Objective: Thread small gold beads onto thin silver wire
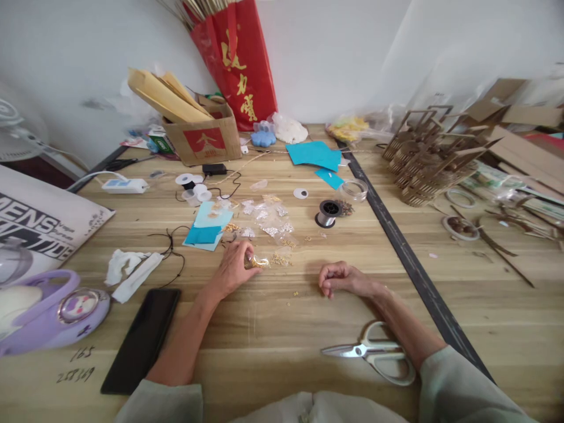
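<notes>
My left hand [233, 267] is closed on a small clear plastic bag [256, 262] with gold-coloured metal bits in it. Beside that bag lies another small bag of gold bits [281, 259]. To the right, my right hand [342, 278] rests over the table with its fingers curled together; whatever may be between them is hidden. A few loose gold pieces [296, 293] lie between my hands. Behind my left hand are several clear bags of silvery and gold bits [268, 217]. White-handled scissors [368, 351] lie partly open near my right forearm.
A black phone [141, 341] lies left of my left forearm. Farther back are a wire spool [328, 214], blue sheets [314, 155], a cardboard box [205, 138] and a red bag [240, 64]. Woven baskets [423, 164] stand at the right; a purple container [53, 308] sits left.
</notes>
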`<state>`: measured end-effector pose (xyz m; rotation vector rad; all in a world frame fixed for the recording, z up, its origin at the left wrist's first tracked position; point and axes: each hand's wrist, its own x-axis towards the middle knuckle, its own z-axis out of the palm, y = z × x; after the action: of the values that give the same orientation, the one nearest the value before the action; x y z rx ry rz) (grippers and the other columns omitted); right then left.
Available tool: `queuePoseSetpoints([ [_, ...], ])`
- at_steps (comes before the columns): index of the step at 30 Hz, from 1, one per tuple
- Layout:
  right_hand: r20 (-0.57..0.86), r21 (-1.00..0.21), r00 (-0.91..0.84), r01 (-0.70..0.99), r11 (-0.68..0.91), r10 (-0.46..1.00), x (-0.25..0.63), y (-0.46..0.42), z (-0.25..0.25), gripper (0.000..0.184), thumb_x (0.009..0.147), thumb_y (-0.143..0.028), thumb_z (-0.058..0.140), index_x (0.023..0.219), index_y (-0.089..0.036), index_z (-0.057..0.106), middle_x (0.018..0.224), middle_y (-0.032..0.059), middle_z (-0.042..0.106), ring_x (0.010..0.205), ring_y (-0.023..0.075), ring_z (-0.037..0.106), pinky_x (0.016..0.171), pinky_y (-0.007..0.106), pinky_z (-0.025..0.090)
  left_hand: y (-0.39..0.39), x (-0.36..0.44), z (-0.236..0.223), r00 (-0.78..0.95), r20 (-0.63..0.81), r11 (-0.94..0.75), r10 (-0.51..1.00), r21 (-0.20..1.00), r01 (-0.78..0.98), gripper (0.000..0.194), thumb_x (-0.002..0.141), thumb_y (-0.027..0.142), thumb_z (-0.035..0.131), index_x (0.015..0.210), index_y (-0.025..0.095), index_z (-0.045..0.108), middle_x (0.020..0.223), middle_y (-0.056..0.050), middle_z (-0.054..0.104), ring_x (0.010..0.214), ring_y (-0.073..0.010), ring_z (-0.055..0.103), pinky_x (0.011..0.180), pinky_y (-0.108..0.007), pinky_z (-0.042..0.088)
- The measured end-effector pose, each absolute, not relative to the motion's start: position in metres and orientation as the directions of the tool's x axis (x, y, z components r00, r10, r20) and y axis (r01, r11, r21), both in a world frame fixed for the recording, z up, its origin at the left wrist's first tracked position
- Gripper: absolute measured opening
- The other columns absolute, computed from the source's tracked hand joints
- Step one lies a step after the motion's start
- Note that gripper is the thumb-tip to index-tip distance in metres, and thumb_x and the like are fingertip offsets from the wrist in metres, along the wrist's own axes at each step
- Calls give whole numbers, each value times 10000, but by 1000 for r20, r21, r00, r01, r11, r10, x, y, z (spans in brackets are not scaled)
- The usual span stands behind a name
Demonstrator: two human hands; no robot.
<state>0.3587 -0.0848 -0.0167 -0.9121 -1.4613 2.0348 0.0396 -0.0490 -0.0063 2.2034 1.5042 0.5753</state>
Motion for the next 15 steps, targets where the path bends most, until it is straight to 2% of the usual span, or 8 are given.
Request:
queuePoseSetpoints([
  [8,-255,-939,-666,-2,-344,701,360,-85,-19,229,772,-309,710,812,-96,638,682,33,665,590,87,599,589,199,500,-47,37,-13,321,87,-298,943,647,701,425,638,264,754,994,205,531,888,-20,597,899,-216,591,874,-367,418],
  [15,-259,-937,-664,-2,-349,701,359,-85,-18,228,772,-308,710,808,-95,637,682,34,666,587,85,598,586,199,497,-47,39,-12,368,91,-318,925,713,624,407,664,261,738,1036,199,583,836,-11,612,839,-185,599,815,-314,447],
])
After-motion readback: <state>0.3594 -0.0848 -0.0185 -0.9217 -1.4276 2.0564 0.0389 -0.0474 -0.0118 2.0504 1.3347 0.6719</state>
